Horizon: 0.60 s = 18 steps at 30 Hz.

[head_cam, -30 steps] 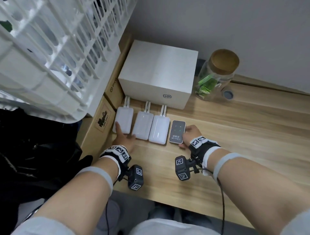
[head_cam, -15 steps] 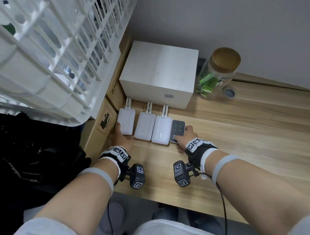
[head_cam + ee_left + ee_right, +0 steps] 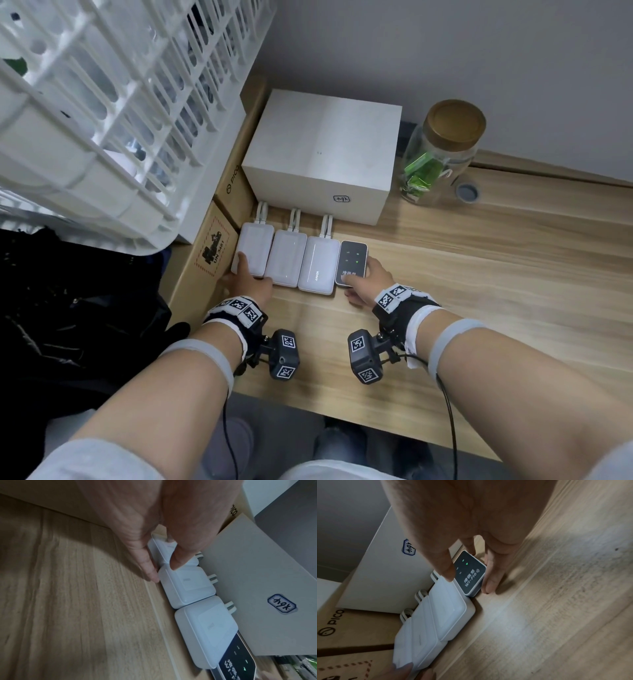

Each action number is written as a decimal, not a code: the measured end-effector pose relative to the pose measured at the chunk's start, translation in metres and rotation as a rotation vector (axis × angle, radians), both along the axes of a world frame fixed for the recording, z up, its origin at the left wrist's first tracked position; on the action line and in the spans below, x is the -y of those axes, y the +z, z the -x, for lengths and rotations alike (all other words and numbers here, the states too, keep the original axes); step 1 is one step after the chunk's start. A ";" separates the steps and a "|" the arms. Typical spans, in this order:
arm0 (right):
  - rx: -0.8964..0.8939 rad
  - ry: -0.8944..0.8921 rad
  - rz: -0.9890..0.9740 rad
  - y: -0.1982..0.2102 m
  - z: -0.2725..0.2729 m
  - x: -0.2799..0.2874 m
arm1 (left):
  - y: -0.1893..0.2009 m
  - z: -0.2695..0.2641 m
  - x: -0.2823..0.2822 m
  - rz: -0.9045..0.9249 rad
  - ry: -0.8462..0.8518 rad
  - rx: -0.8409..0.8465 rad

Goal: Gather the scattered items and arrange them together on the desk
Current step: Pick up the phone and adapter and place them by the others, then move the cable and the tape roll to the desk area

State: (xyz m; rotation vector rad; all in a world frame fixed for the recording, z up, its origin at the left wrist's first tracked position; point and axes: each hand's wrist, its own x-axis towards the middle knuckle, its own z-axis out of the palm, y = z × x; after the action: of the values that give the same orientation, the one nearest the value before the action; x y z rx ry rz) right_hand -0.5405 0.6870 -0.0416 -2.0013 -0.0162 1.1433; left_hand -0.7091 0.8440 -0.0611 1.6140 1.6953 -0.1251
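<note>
My left hand point(image 3: 247, 283) fingers pinch the leftmost white rectangular power bank point(image 3: 254, 249); right hand point(image 3: 371, 281) fingers clasp the black-faced Wi-Fi device point(image 3: 352, 262), row touching on the wooden worktop point(image 3: 479, 274).

The left hand point(image 3: 247, 286) hides the near end of the leftmost white power bank point(image 3: 254, 249). The black Wi-Fi device point(image 3: 289, 662) is cut off at the left-wrist picture's bottom edge.
</note>
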 end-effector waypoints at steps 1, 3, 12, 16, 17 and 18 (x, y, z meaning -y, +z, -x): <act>-0.008 0.005 -0.012 0.000 -0.001 0.002 | 0.002 -0.001 0.001 0.010 0.004 0.004; -0.030 0.014 -0.033 -0.001 -0.003 0.004 | 0.006 -0.003 0.003 0.013 0.026 0.032; -0.090 -0.010 -0.048 0.040 -0.039 0.060 | 0.036 -0.043 0.050 0.066 0.227 0.139; -0.043 -0.076 -0.100 0.070 -0.076 0.121 | 0.064 -0.104 0.105 0.167 0.137 0.392; -0.031 -0.091 -0.119 0.078 -0.086 0.141 | 0.076 -0.121 0.126 0.180 0.095 0.434; -0.017 -0.111 -0.140 0.086 -0.097 0.163 | 0.081 -0.138 0.146 0.168 0.037 0.444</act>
State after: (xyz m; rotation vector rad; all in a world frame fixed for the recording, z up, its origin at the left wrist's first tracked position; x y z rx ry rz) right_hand -0.4436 0.5243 0.0442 -1.8459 0.0232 1.0597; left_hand -0.5713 0.6983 0.0201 1.3639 1.3334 0.1024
